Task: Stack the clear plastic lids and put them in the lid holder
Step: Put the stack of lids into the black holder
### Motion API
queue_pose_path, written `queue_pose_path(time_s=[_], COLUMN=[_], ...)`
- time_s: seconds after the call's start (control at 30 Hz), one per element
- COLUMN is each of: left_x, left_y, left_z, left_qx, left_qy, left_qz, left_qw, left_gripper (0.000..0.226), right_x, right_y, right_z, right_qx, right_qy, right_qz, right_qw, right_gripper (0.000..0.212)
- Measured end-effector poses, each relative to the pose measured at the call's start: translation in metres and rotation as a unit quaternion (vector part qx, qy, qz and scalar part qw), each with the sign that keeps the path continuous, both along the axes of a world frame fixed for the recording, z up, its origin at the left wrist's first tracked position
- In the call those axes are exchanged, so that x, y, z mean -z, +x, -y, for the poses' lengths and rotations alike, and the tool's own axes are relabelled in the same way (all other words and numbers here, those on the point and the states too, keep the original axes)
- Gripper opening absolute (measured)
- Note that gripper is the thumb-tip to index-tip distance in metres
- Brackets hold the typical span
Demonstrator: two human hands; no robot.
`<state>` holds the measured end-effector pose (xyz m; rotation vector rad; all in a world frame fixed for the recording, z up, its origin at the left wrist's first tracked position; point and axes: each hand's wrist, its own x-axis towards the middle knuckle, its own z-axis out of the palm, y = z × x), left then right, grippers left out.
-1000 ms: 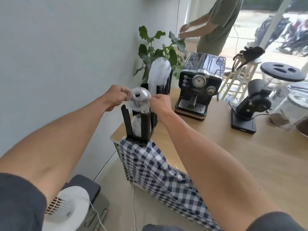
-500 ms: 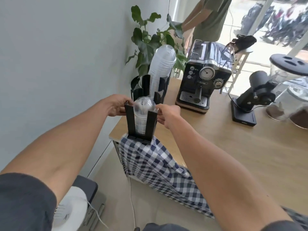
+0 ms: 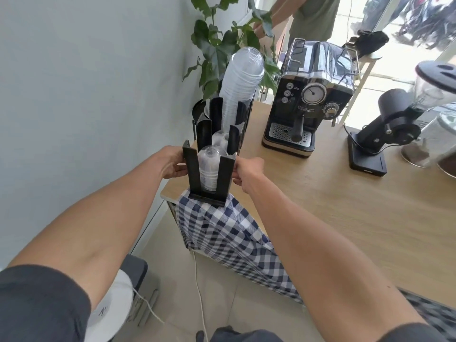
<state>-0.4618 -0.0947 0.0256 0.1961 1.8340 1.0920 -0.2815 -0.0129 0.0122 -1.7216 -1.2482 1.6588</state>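
Observation:
A short stack of clear domed lids (image 3: 208,166) stands inside the nearest compartment of the black lid holder (image 3: 192,169), at the left corner of the wooden counter. My left hand (image 3: 170,164) reaches in from the holder's left side and my right hand (image 3: 248,170) from its right. The fingertips of both pinch the sides of the stack through the gaps between the posts, and the posts partly hide them. In the compartment behind lie a few more clear lids (image 3: 220,140). A tall clear stack (image 3: 240,80) rises from the one behind that.
A blue checked cloth (image 3: 222,230) hangs over the counter edge under the holder. An espresso machine (image 3: 308,99), a black grinder (image 3: 385,124) and glass jars (image 3: 444,134) stand to the right. A plant (image 3: 217,45) and another person (image 3: 313,16) are behind. A white fan (image 3: 111,307) sits on the floor.
Both hands have lowered the lid stack from above the holder down into the nearest compartment. My head has moved closer.

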Motion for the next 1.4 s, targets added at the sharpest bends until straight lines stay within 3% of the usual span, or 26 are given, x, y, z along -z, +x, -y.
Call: queue_pose_path(time_s=[0.17,0.33,0.4,0.5,0.6,0.7,0.9,1.23,1.4], left_x=[-0.018,-0.061,-0.075,-0.093,-0.108,-0.114,-0.109,-0.081,-0.065], left_y=[0.002,0.01,0.014,0.025,0.051,0.086,0.178,0.397,0.51], left_z=[0.001,0.001,0.0,-0.003,-0.014,-0.028,-0.065,-0.137,-0.165], left_qx=[-0.006,-0.013,0.001,0.049,0.093,0.119,0.185,0.295,0.331], left_qy=[0.015,0.067,0.09,0.093,0.116,0.122,0.141,0.171,0.192], left_qz=[-0.026,-0.175,-0.252,-0.395,-0.454,-0.469,-0.451,-0.4,-0.38], left_qw=[1.0,0.982,0.963,0.913,0.879,0.867,0.861,0.851,0.842], left_gripper=[0.005,0.003,0.005,0.014,0.017,0.018,0.009,0.006,0.015], right_x=[-0.018,-0.052,-0.066,-0.08,-0.091,-0.092,-0.09,-0.067,-0.048], right_y=[0.008,0.018,0.023,0.033,0.053,0.081,0.177,0.407,0.528], right_z=[0.002,0.002,0.002,-0.002,-0.012,-0.023,-0.049,-0.097,-0.111], right_qx=[-0.009,-0.032,-0.059,-0.089,-0.099,-0.101,-0.065,0.014,0.066], right_qy=[0.026,0.104,0.159,0.23,0.265,0.278,0.3,0.266,0.256], right_qz=[-0.005,0.0,0.009,0.025,0.034,0.035,0.072,0.153,0.177], right_qw=[1.0,0.994,0.986,0.969,0.959,0.955,0.949,0.952,0.948], right_gripper=[0.021,0.032,0.023,0.026,0.021,0.012,0.012,0.015,0.012])
